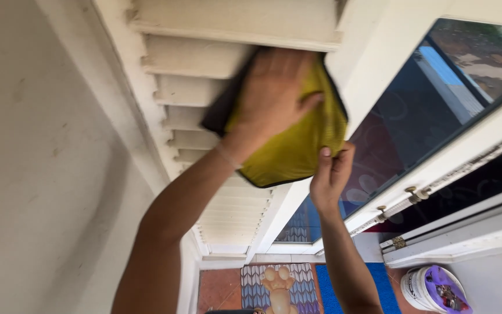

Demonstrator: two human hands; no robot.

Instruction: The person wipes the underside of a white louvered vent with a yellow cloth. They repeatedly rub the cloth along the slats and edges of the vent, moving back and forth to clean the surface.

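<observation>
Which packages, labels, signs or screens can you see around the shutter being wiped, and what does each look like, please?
No labels, signs or screens show.
White bucket: on the floor at lower right, round, white wall, holding a purple lid or bag with small dark things on it.
Nothing else packaged: the left hand presses a yellow cloth with a dark edge on the white louvred shutter; the right hand pinches its lower corner.

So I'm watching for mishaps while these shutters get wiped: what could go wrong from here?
1. The left hand presses the yellow cloth flat on the thin louvre slats; hard pressure might crack or loosen one.
2. The right hand only pinches the cloth's lower edge, so the cloth could slip free and drop.
3. The white bucket stands on the floor below; a step back might tip it.
</observation>
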